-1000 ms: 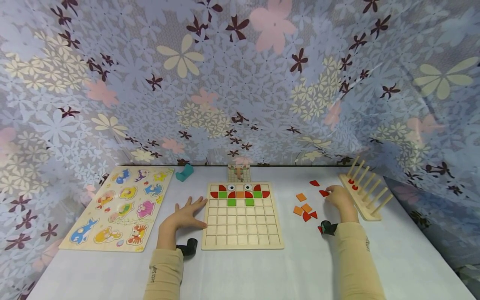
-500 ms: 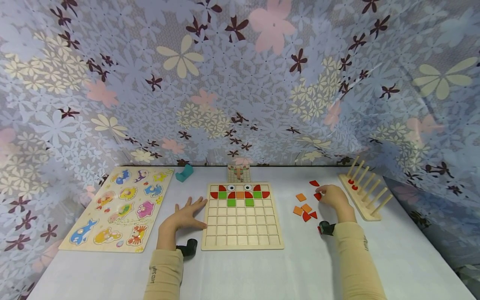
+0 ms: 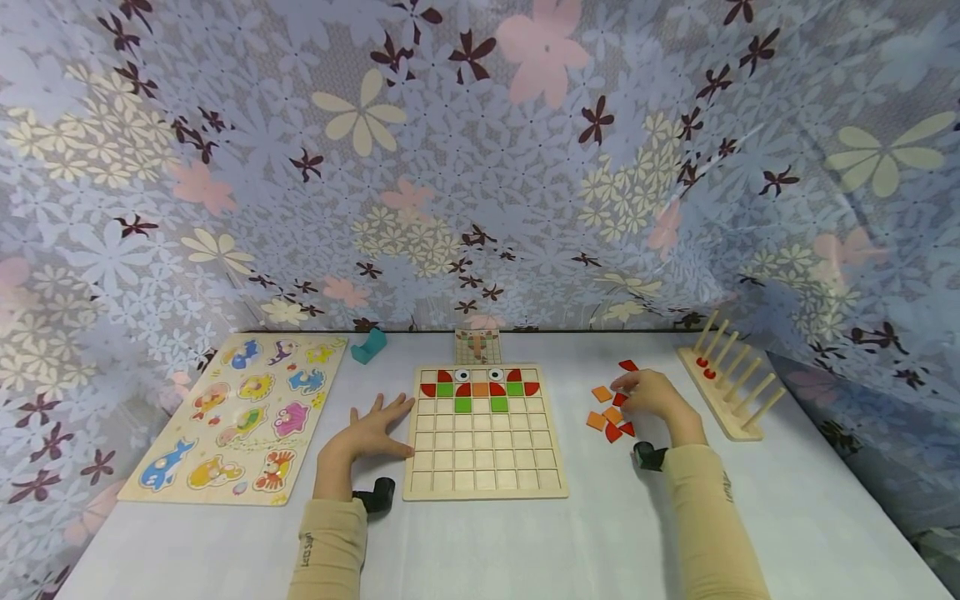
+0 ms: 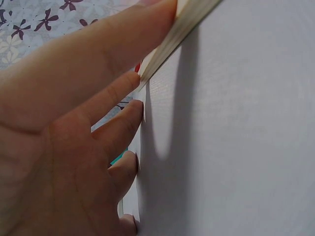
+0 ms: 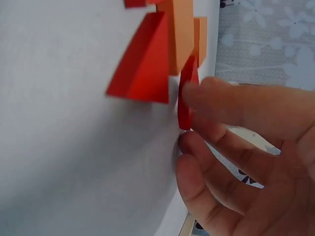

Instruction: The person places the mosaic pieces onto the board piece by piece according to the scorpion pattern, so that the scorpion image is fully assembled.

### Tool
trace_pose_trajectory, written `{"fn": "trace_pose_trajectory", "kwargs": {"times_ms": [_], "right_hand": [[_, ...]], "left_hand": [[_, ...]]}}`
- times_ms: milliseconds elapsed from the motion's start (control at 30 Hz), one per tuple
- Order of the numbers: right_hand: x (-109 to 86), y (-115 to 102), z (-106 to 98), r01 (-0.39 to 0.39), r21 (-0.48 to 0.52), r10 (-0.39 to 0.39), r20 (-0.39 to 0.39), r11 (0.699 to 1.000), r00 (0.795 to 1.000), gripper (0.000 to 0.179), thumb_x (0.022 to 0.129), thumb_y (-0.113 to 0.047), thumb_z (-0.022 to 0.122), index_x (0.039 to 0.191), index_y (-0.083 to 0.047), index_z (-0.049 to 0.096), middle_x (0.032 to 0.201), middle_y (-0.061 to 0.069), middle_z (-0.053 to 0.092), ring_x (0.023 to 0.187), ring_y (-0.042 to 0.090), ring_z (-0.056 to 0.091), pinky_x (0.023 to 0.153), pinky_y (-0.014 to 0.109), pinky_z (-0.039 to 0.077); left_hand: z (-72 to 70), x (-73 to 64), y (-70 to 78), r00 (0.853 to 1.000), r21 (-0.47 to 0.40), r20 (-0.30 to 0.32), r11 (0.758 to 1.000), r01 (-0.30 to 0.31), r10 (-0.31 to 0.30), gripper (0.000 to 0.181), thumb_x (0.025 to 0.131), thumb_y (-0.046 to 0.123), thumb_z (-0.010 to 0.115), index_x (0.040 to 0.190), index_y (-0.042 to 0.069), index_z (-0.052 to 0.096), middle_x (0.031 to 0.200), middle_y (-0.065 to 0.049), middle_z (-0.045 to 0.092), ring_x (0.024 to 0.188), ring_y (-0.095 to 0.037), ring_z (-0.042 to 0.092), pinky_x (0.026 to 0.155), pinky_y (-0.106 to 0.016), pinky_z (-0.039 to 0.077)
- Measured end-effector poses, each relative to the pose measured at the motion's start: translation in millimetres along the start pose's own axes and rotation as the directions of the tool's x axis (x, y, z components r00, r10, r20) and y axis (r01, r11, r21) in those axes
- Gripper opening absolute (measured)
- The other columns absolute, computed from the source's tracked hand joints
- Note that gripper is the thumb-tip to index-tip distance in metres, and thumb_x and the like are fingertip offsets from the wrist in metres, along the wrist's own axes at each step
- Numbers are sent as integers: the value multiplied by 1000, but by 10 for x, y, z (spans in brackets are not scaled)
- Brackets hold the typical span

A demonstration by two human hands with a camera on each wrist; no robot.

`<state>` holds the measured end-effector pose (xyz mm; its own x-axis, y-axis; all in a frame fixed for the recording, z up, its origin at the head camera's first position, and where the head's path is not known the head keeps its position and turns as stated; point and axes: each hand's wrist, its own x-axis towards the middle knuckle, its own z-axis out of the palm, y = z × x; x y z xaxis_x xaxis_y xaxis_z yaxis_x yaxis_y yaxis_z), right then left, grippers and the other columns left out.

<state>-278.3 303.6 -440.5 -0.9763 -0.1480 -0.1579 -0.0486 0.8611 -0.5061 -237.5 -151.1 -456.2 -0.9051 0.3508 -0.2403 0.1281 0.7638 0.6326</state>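
My left hand [image 3: 369, 433] lies spread at the left edge of a wooden grid board [image 3: 483, 458]. Its thumb touches that edge, as the left wrist view also shows, and the fingers are stretched out. Red, green, orange and eye tiles fill the board's top rows. Right of the board, my right hand [image 3: 660, 398] pinches a red quarter-round tile [image 5: 186, 93] between thumb and fingers, low over the table. Around it lie orange square tiles [image 3: 602, 394] and more red tiles [image 3: 613, 433]. Another red tile [image 3: 628, 365] lies just beyond the fingertips.
A sea-animal puzzle board [image 3: 225, 417] lies at the left, with a teal block [image 3: 369, 345] behind it. A small pattern card [image 3: 478, 347] stands behind the grid board. On the right is a wooden peg rack [image 3: 723, 396] with red beads. A flowered cloth [image 3: 480, 167] hangs behind the table.
My right hand has moved left and slightly nearer with the red tile, towards the orange tiles. My left hand has stayed at the board's edge.
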Motion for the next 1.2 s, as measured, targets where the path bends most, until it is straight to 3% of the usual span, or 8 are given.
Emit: {"fn": "trace_pose_trajectory", "kwargs": {"times_ms": [367, 567, 800, 967, 1200], "right_hand": [[26, -3, 51, 16, 17, -15, -42, 1000, 999, 17, 69, -2, 73, 82, 0, 61, 80, 10, 61, 76, 25, 53, 70, 39, 45], [5, -155, 56, -1, 128, 12, -89, 992, 996, 26, 74, -11, 74, 94, 0, 63, 87, 11, 61, 81, 24, 56, 71, 37, 46], [-22, -474, 97, 17, 367, 11, -75, 930, 997, 31, 79, -5, 69, 107, 4, 62, 95, 17, 63, 76, 31, 63, 71, 41, 54], [-20, -696, 208, 31, 338, -5, -78, 941, 997, 29, 80, -7, 69, 107, -1, 66, 102, 16, 64, 84, 24, 58, 71, 37, 51], [11, -939, 367, 65, 346, -46, -62, 936, 997, 28, 81, -8, 69, 108, -3, 68, 108, 16, 63, 90, 26, 57, 77, 39, 49]], "left_hand": [[-1, 22, -20, 1000, 0, 4, 1000, 5, -5, 88, 70, 24, 78, 144, 9, 32, 151, -14, 22, 139, -42, -1, 103, -66, -12], [-4, 7, -1, 1000, 9, 5, 1000, 1, -1, 88, 70, 25, 77, 144, 9, 32, 151, -14, 21, 139, -42, -1, 103, -66, -11], [0, 27, -41, 1000, -22, 8, 1000, -7, 7, 90, 68, 28, 78, 143, 9, 33, 151, -14, 22, 139, -42, -2, 102, -66, -14], [4, 25, -91, 999, -53, 8, 998, -36, 37, 93, 66, 38, 79, 143, 13, 35, 151, -13, 23, 139, -42, -3, 99, -67, -17], [-20, 4, -6, 1000, -15, 15, 1000, 0, 0, 90, 69, 27, 78, 144, 9, 32, 152, -14, 21, 139, -42, -2, 102, -66, -13]]}}
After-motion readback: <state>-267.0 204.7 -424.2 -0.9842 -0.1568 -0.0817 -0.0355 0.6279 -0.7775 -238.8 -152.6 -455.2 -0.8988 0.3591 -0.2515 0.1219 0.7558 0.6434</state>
